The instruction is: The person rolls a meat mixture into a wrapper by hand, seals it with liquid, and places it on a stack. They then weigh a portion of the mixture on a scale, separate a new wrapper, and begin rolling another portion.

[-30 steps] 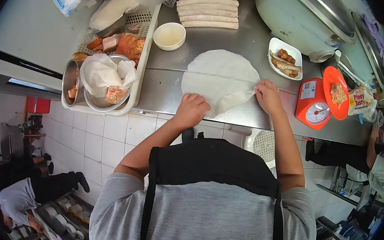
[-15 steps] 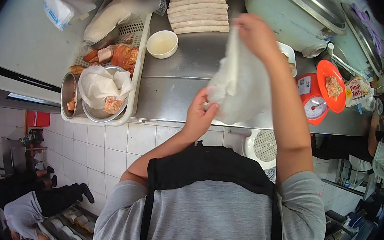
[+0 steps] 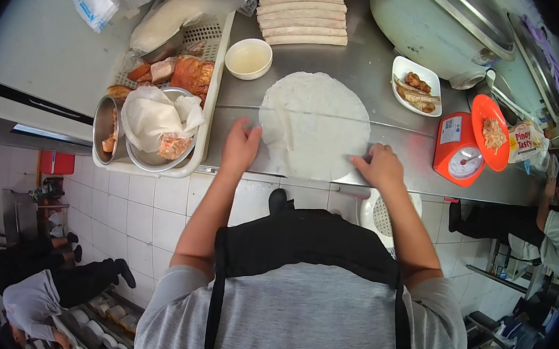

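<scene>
A thin, round white spring roll wrapper (image 3: pixel 325 122) lies spread on the steel counter, its lower rim by the front edge. A soft fold runs down its left part. My left hand (image 3: pixel 240 147) rests beside the wrapper's left edge, open, with thumb and fingers apart. At the lower right edge is my right hand (image 3: pixel 382 166), also open, its thumb pointing toward the wrapper. A bowl of pale liquid (image 3: pixel 249 58) stands behind my left hand. Farther back, several long, pale rolls (image 3: pixel 303 14) lie side by side.
On the left, a white crate (image 3: pixel 214 94) holds meat pieces and a metal bowl (image 3: pixel 152 166) with crumpled wrappers and filling. To the right stand a white dish (image 3: pixel 401 68) of fried food, a red scale (image 3: pixel 457 151) carrying an orange plate (image 3: pixel 486 110), and a large lidded container (image 3: pixel 417 36).
The wrapper, held up in both hands before, now lies flat on the counter. Both hands have let go; the right has come down, the left has shifted left. The white dish is uncovered.
</scene>
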Action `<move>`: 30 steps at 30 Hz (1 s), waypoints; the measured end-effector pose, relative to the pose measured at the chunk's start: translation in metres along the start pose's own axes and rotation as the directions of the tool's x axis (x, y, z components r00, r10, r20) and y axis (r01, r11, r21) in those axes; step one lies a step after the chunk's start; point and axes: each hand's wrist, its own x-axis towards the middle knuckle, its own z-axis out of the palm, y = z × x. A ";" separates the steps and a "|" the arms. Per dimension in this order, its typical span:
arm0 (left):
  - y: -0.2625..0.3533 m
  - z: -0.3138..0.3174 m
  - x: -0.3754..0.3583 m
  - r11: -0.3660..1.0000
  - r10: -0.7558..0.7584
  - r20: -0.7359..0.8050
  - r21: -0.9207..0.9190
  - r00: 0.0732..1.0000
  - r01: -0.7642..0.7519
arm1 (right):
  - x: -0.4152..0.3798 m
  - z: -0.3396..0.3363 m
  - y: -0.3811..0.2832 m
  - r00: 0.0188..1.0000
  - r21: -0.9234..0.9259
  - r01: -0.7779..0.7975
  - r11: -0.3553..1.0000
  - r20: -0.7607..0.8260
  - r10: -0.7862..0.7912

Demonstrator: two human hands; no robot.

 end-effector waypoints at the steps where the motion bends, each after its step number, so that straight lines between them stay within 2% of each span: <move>1: -0.002 0.007 0.014 0.995 0.030 -0.026 0.093 0.999 -0.028 | -0.003 0.009 0.002 0.998 -0.002 -0.062 0.998 0.004 0.062; 2: -0.003 0.012 0.025 0.981 0.067 -0.048 0.185 0.997 -0.057 | -0.005 0.018 0.001 1.000 0.018 -0.023 1.000 -0.015 0.024; 5: 0.011 0.020 0.041 0.937 0.059 0.113 0.336 0.992 -0.094 | -0.006 0.038 -0.009 0.993 0.095 0.060 0.994 -0.112 -0.049; 8: 0.011 0.019 0.047 0.978 0.008 0.202 0.200 0.979 -0.050 | 0.000 0.032 -0.004 0.998 0.298 0.015 0.955 -0.066 0.006; 9: 0.006 0.018 0.050 0.999 0.014 0.203 0.030 0.979 -0.021 | 0.005 0.034 0.006 0.991 0.464 0.102 0.880 -0.128 -0.048; 10: 0.008 0.016 0.054 0.970 -0.107 0.245 -0.186 0.963 0.155 | 0.012 0.027 0.007 0.999 0.684 -0.018 0.729 -0.009 0.033; 11: 0.013 0.020 0.058 0.865 -0.209 0.330 -0.377 0.921 0.332 | 0.023 0.019 0.007 0.990 0.843 -0.143 0.519 0.114 0.086; 12: 0.033 0.017 0.056 0.844 -0.109 0.318 -0.471 0.942 0.256 | 0.036 0.009 0.006 0.996 0.901 -0.088 0.424 0.066 0.066; 13: 0.056 0.015 0.062 0.871 -0.122 0.308 -0.423 0.944 0.250 | 0.052 -0.001 0.004 0.999 0.945 -0.027 0.326 0.011 0.052; 14: 0.062 0.016 0.072 0.829 -0.025 0.271 -0.533 0.962 0.171 | 0.071 -0.010 0.003 0.988 0.941 0.036 0.338 -0.083 0.127; 15: 0.072 0.018 0.083 0.773 0.011 0.214 -0.622 0.977 0.127 | 0.087 -0.025 -0.003 0.962 0.938 0.111 0.327 -0.185 0.202; 16: 0.095 0.008 0.086 0.763 -0.011 0.195 -0.633 0.981 0.135 | 0.097 -0.040 -0.005 0.924 0.929 0.189 0.318 -0.278 0.264; 17: 0.121 -0.001 0.079 0.747 -0.024 0.115 -0.658 0.993 0.094 | 0.098 -0.059 -0.005 0.916 0.934 0.187 0.303 -0.278 0.290; 19: 0.146 -0.020 0.064 0.735 -0.031 0.092 -0.672 0.995 0.086 | 0.092 -0.091 -0.013 0.912 0.949 0.178 0.259 -0.258 0.320; 20: 0.148 -0.025 0.055 0.749 -0.034 0.078 -0.659 0.996 0.076 | 0.088 -0.096 -0.011 0.925 0.929 0.161 0.333 -0.260 0.278; 23: 0.118 -0.011 0.018 0.760 0.086 0.072 -0.650 0.994 -0.019 | 0.067 -0.082 0.010 0.966 0.825 0.068 0.561 -0.195 0.169; 24: 0.110 -0.004 0.001 0.788 0.057 0.146 -0.614 0.988 0.045 | 0.062 -0.069 0.018 0.975 0.760 0.021 0.649 -0.159 0.154; 26: 0.060 0.027 -0.017 0.812 0.020 0.272 -0.565 0.962 0.143 | 0.064 -0.019 0.042 0.961 0.540 0.019 0.842 -0.242 0.133; 28: 0.041 0.046 -0.035 0.858 -0.118 0.349 -0.435 0.930 0.273 | 0.049 0.000 0.047 0.979 0.503 -0.075 0.861 -0.128 0.160; 30: 0.036 0.049 -0.044 0.856 -0.150 0.363 -0.417 0.920 0.304 | 0.042 0.010 0.044 0.982 0.486 -0.096 0.869 -0.095 0.162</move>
